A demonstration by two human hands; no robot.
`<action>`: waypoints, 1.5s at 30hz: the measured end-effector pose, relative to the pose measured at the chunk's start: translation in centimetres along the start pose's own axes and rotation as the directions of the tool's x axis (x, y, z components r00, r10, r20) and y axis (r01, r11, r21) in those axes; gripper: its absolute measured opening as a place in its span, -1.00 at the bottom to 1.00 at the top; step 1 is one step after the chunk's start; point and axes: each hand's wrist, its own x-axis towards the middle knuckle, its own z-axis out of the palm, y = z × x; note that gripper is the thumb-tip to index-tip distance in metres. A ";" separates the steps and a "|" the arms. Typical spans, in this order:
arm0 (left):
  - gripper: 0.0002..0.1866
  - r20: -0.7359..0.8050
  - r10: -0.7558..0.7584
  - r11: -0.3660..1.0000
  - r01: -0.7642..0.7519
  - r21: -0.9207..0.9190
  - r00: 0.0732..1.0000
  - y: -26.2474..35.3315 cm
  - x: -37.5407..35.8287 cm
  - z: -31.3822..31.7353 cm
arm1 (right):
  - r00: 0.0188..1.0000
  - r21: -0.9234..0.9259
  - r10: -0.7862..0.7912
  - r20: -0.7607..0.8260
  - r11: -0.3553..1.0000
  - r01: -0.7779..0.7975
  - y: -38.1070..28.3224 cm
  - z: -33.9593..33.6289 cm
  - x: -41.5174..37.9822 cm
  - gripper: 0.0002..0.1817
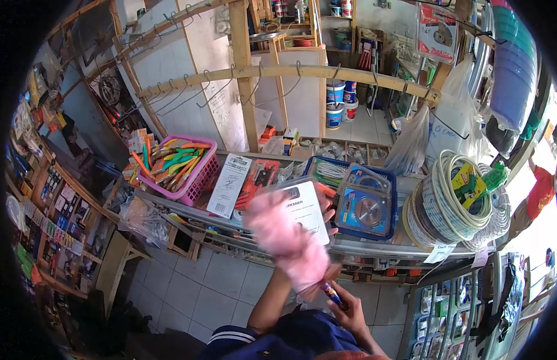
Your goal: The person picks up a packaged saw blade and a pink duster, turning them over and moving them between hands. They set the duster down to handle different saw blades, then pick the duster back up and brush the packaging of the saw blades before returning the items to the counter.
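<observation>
My left hand (328, 217) holds up a flat blister pack with a white card (306, 207) over the counter; only its fingers show at the pack's right edge. My right hand (349, 309) grips the dark handle of a pink feather duster (284, 237). The duster's head is motion-blurred and lies across the pack's lower left part and over my left forearm. Both hands are in front of the metal counter edge (362, 247).
A pink basket of coloured hand tools (182, 165) stands at the counter's left. A blue tray with packed saw blades (365, 207) and a coil of hose (446, 201) lie to the right. A wooden hook rail (278, 72) hangs overhead, and stocked shelves (56, 204) line the left wall.
</observation>
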 end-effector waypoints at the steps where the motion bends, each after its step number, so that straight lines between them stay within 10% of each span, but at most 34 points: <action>1: 0.14 -0.010 -0.025 0.996 0.026 0.083 1.000 0.2 0.1 0.7 | 0.999 0.065 0.021 -0.033 0.998 -0.018 0.0 0.2 0.1 -0.41; 3: 0.16 0.227 0.036 0.994 -0.011 -0.111 0.973 0.5 -0.3 -1.4 | 0.991 0.217 0.032 -0.129 0.976 -0.004 0.3 1.2 0.7 -0.46; 6: 0.11 0.103 0.154 0.976 -0.136 -0.169 0.983 1.3 -1.0 -3.7 | 0.996 0.106 0.024 -0.081 0.994 -0.016 0.6 2.1 1.3 -0.51; 9: -0.08 -0.028 -0.128 0.985 0.124 -0.117 0.991 3.4 0.5 -5.5 | 0.995 -0.030 -0.064 0.076 0.997 0.067 1.1 2.4 2.6 -0.54; 10: -0.05 -0.158 -0.050 0.989 0.071 0.132 0.986 3.7 0.2 -5.3 | 0.993 0.012 -0.074 0.097 0.997 0.073 0.9 2.9 3.1 -0.54; 12: -0.01 0.194 0.159 0.974 -0.186 0.127 0.968 5.8 -1.1 -4.5 | 0.994 0.023 -0.010 0.107 1.000 0.008 0.4 3.8 4.3 -0.54; 14: 0.01 0.086 0.396 0.882 -0.353 -0.312 0.914 8.2 -3.5 -11.0 | 0.989 0.137 0.057 0.138 0.988 -0.076 0.0 5.1 5.7 -0.55; 17: 0.03 -0.255 0.479 0.877 -0.447 0.176 0.840 11.8 -5.8 -11.0 | 0.972 0.381 0.081 0.222 0.910 -0.163 0.3 7.3 9.2 -0.57; 28: 0.11 -0.262 0.565 0.824 -0.518 0.230 0.782 16.9 -12.4 -14.7 | 0.990 0.543 0.031 0.134 0.834 -0.100 2.0 17.0 23.1 -0.48; 40: 0.10 -0.310 0.506 0.863 -0.467 0.194 0.805 16.4 -10.3 -15.5 | 0.830 0.807 0.389 0.399 0.281 -0.520 4.5 20.8 27.2 -0.81; 45: 0.12 -0.329 0.472 0.882 -0.431 0.192 0.818 15.8 -9.8 -14.1 | 0.811 0.793 0.417 0.412 0.276 -0.544 6.3 21.0 27.1 -0.77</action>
